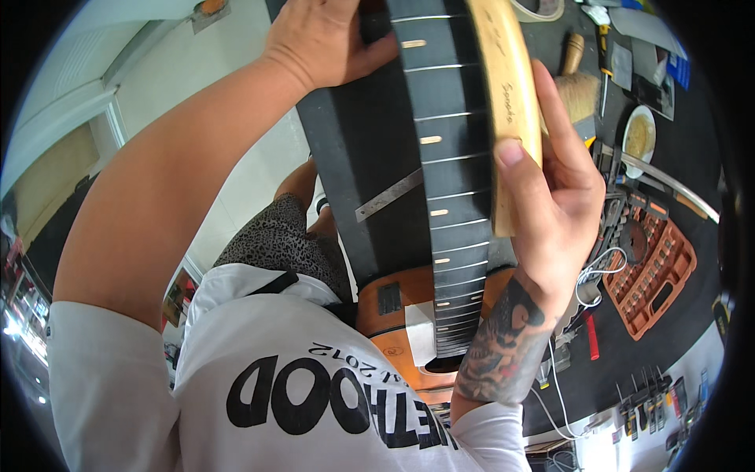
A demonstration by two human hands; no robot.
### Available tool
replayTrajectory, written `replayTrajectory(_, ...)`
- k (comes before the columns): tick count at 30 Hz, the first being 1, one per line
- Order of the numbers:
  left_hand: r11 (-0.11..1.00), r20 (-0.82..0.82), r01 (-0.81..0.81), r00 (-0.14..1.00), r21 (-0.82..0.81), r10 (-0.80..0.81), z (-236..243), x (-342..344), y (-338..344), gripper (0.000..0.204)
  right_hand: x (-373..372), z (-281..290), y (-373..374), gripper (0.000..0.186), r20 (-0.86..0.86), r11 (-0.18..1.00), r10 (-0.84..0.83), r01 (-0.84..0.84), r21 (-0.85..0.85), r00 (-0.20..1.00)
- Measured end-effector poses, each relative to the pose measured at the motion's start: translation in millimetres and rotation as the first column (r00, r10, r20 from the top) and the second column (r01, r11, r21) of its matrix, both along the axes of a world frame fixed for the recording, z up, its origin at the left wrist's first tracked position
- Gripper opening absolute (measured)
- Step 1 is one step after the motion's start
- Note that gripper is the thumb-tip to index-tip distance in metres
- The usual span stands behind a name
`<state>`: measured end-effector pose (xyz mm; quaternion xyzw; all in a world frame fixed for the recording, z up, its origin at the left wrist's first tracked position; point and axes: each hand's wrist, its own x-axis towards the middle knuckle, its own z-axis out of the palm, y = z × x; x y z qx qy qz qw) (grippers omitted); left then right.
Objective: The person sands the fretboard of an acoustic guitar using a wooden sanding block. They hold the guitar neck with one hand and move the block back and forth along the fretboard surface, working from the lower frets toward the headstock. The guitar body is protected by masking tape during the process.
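A guitar neck with a dark fretboard (448,181), metal frets and pale inlays runs from the top of the view down to an orange guitar body (393,334). My left hand (322,39) grips the neck at its upper end, thumb on the fretboard's left side. My right hand (550,177) holds a long, curved, pale wooden block (511,86) against the fretboard's right edge, thumb on the block's face and fingers behind it. The block's lower end is hidden by my hand.
A black mat (354,149) covers the bench, with a steel ruler (389,195) on it left of the neck. To the right are a brush (578,86), a small bowl (638,135), an orange tool tray (657,271) and a white cable (586,283).
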<state>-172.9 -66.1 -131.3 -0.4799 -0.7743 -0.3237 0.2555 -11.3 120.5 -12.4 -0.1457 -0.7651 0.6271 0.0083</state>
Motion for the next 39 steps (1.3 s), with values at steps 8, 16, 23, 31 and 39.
replayTrajectory(8, 0.999, 0.044, -0.026, 0.999, -0.035, 0.028, 4.3, 3.0, -0.9, 0.114, -5.6, -4.0, 1.9, 0.056, -0.002, 0.999, -0.043, 0.043, -0.005, 0.999)
replayTrajectory(16, 0.998, 0.057, -0.044, 0.997, -0.053, 0.047, 5.4, 2.6, -5.2, 0.115, -13.9, 4.6, 0.8, 0.059, 0.002, 0.996, 0.020, -0.020, 0.085, 1.000)
replayTrajectory(23, 1.000, -0.001, -0.026, 1.000, 0.003, 0.026, 3.4, -0.7, 2.9, 0.116, -38.1, 20.7, 4.9, 0.054, 0.190, 0.978, 0.047, -0.084, 0.190, 0.981)
replayTrajectory(31, 0.999, 0.091, -0.041, 0.995, 0.029, 0.038, 7.3, 2.3, 8.6, 0.115, -63.6, -1.7, 11.9, 0.049, 0.098, 0.996, 0.040, -0.048, 0.076, 0.994)
replayTrajectory(39, 0.999, 0.001, -0.023, 1.000, 0.045, 0.023, -7.1, -2.7, 11.5, 0.116, -35.5, 30.0, 10.6, 0.054, 0.220, 0.965, -0.025, -0.034, 0.261, 0.975)
